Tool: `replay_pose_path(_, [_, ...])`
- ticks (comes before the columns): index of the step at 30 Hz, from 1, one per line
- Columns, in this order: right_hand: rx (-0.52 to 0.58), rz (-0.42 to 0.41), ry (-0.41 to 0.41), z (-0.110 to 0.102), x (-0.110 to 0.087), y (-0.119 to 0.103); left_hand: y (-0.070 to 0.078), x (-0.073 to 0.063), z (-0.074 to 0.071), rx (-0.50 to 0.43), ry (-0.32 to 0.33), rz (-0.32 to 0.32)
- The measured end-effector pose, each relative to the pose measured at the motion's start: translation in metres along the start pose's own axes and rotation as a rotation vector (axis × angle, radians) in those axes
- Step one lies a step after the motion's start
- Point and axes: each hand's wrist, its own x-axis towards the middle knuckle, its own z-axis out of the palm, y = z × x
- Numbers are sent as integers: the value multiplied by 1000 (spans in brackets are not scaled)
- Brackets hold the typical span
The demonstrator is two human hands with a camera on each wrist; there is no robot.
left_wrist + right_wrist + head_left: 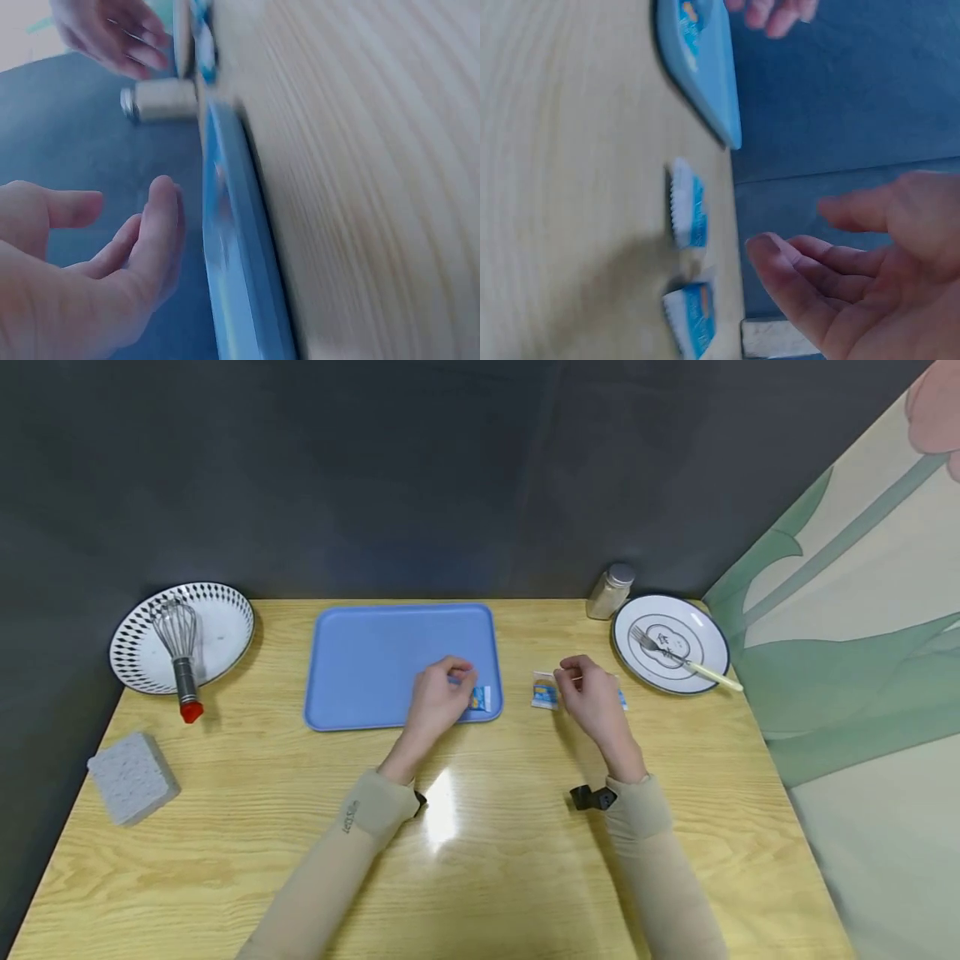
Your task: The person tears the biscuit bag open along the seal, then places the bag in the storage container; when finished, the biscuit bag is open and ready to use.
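My left hand (441, 692) hovers above the right part of a blue tray (375, 660), its thumb and fingers apart around nothing. Just beside its fingertips, a small blue-and-white snack packet (481, 698) lies in the tray's near right corner. To the right of the tray, my right hand (591, 697) is over the table, fingers loosely bent and holding nothing. One packet (544, 691) lies just left of this hand, and another packet (622, 699) is mostly hidden behind it. The right wrist view shows both table packets, with a gap between the thumb and fingers.
At the left stand a patterned plate (225, 643) with a whisk (180, 647) across it and a grey sponge-like block (135, 778). Back right are a shaker jar (609, 593) and a white plate (697, 627) bearing a fork (682, 660). A dark wall rises behind the table.
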Motion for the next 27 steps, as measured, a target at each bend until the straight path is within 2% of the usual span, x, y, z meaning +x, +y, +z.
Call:
replay_pose_path(5, [6,66,-93,4,1,9,10,2,25,-116,-102,-21])
replay_pose_path(9, [-26,67,-101,6,-1,12,17,3,48,-146,-174,-18])
replay_pose_path(12, [-68,73,-104,4,-3,14,21,1,65,-189,-267,-60])
replay_pose_path(15, [-88,81,-126,6,-2,13,21,-1,73,-229,-325,-113])
replay_pose_path(17, [-86,83,-133,8,-2,13,20,-2,75,-263,-338,-140])
replay_pose_path(23, [-38,62,-116,13,-2,11,17,-3,76,-319,-314,-191])
replay_pose_path(27, [19,39,-71,15,-3,9,15,-3,76,-325,-293,-187])
